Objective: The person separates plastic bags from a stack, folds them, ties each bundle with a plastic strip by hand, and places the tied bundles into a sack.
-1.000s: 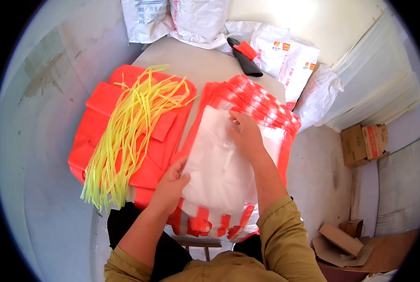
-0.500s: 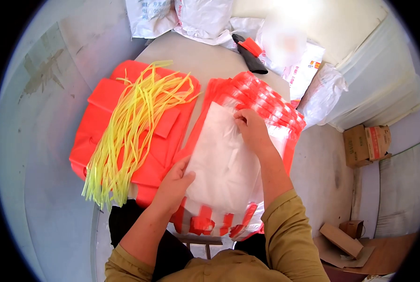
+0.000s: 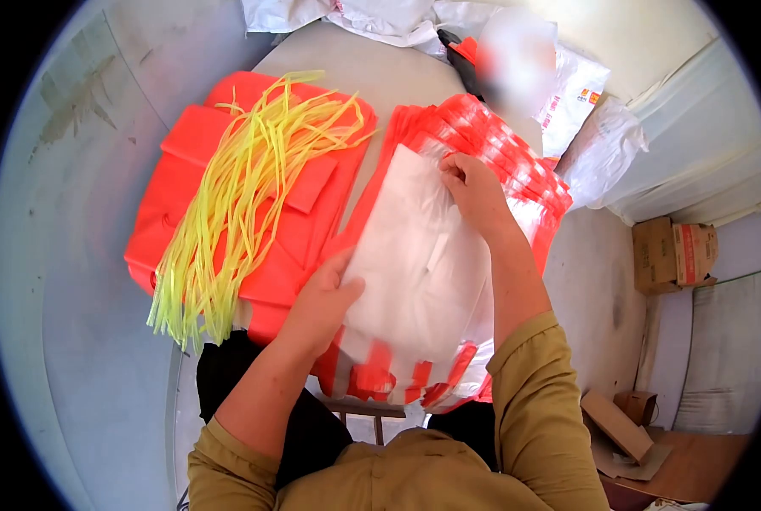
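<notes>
A white, slightly see-through plastic sheet (image 3: 410, 255), perhaps a flat bag, lies over a stack of red-and-clear plastic bags (image 3: 474, 128). My left hand (image 3: 325, 302) grips the sheet's left edge, thumb on top and fingers largely out of sight beneath. Near the upper right corner, my right hand (image 3: 472, 192) has its fingertips pinched together on the sheet. Red striped ends of the bags (image 3: 372, 375) show below the sheet, toward my lap.
Left of the stack, a bundle of yellow plastic strips (image 3: 236, 204) rests on folded red plastic (image 3: 185, 179). White printed sacks (image 3: 576, 98) and a black-and-red object (image 3: 464, 55) are at the table's far side. Cardboard boxes (image 3: 670, 255) stand at right.
The whole view has shifted, so the table items sit higher in it. Both hands keep hold of the white sheet, whose surface now shows more creases near the right hand.
</notes>
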`<state>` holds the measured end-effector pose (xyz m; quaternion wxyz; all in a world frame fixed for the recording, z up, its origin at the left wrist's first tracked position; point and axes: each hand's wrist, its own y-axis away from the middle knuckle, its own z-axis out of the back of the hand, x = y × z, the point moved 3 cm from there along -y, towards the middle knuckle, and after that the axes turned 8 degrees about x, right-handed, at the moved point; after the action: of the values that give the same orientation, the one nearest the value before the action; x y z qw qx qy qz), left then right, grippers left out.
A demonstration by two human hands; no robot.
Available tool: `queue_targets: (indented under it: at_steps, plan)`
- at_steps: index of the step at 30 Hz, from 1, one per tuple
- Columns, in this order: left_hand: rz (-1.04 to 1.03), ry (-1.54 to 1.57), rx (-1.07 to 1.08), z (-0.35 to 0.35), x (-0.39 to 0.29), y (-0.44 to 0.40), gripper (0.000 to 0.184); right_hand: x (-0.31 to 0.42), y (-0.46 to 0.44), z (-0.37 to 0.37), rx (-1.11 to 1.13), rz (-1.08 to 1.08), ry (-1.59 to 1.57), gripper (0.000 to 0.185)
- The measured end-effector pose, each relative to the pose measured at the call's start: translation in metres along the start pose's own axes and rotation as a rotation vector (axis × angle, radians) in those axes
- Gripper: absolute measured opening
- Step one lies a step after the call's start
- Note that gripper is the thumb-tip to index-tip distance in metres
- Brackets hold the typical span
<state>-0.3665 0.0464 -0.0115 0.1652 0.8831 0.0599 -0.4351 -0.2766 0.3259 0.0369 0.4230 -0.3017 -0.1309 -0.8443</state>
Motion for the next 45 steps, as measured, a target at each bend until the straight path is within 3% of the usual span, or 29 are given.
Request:
queue_targets:
  at_steps: [3, 6, 9, 18, 21, 24, 27, 30, 36, 39, 42, 45]
  plan:
    - [0.001, -0.007, 0.036, 0.000, -0.006, 0.001, 0.054, 0.000, 0.001, -0.001, -0.049, 0.007, 0.040, 0.014]
    - [0.015, -0.022, 0.009, 0.002, -0.008, 0.002, 0.058, 0.011, 0.017, 0.002, -0.260, 0.189, 0.107, 0.015]
    - [0.068, -0.077, -0.003, 0.005, -0.009, 0.002, 0.062, 0.024, 0.054, 0.004, -0.318, 0.306, 0.249, 0.018]
    - [0.045, -0.123, 0.006, 0.002, -0.012, 0.007, 0.064, 0.042, 0.150, -0.027, -0.165, 0.268, 0.134, 0.024]
    - [0.031, -0.159, 0.013, 0.002, -0.014, 0.010, 0.067, 0.046, 0.153, -0.019, -0.189, 0.293, 0.282, 0.035]
    - [0.003, -0.217, 0.017, 0.000, -0.017, 0.013, 0.071, 0.029, 0.170, -0.017, -0.257, 0.011, 0.203, 0.054]
    - [-0.023, -0.344, 0.051, -0.005, -0.025, 0.017, 0.077, 0.008, 0.189, -0.016, -0.131, -0.184, -0.001, 0.069]
    - [-0.250, -0.510, 0.043, -0.006, -0.018, 0.013, 0.070, 0.016, 0.196, -0.013, -0.101, -0.232, -0.069, 0.074]
    - [-0.161, -0.657, 0.049, -0.007, -0.014, 0.013, 0.048, 0.011, 0.179, -0.004, -0.148, -0.474, -0.594, 0.078]
    - [-0.122, -0.674, 0.018, -0.001, -0.004, 0.009, 0.047, 0.009, 0.173, 0.004, -0.074, -0.555, -0.652, 0.086]
    - [-0.138, -0.616, 0.016, 0.000, 0.001, 0.007, 0.046, 0.027, 0.174, -0.001, -0.079, -0.471, -0.621, 0.088]
    - [-0.139, -0.606, 0.025, -0.002, 0.002, 0.006, 0.046, 0.025, 0.176, -0.018, -0.118, -0.207, -0.582, 0.081]
